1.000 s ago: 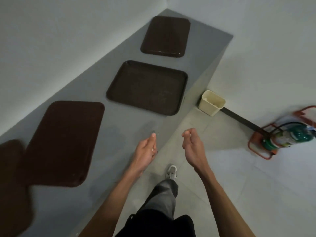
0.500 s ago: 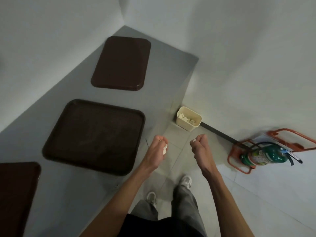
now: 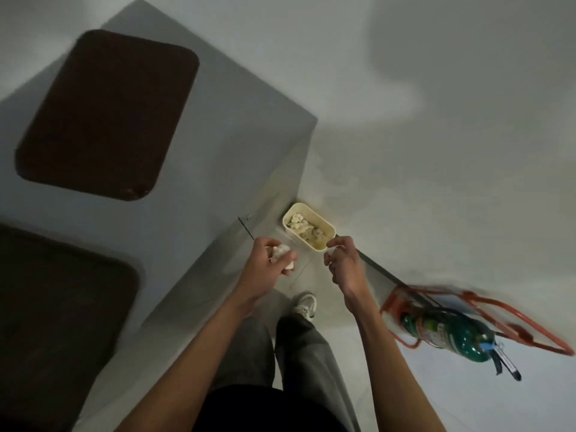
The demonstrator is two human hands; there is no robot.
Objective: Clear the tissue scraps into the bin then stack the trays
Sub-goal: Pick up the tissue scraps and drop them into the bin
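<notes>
— Hands?
— I log: left hand (image 3: pixel 265 266) curled round tissue scraps (image 3: pixel 280 252); right hand (image 3: pixel 343 268) pinching a white bit. Both near the bin (image 3: pixel 321 217).
— Bin, trays?
— Bin on the floor beside the counter (image 3: pixel 218 151), scraps inside. Far tray (image 3: pixel 103 116) and near tray (image 3: pixel 56 322) on the counter, apart, unstacked.

Dim, soft light; motion blur and wide-angle warp at edges

A grey counter (image 3: pixel 224 157) abuts white walls (image 3: pixel 405 73); a green extinguisher (image 3: pixel 448 335) sits on the pale floor (image 3: pixel 436 400).
</notes>
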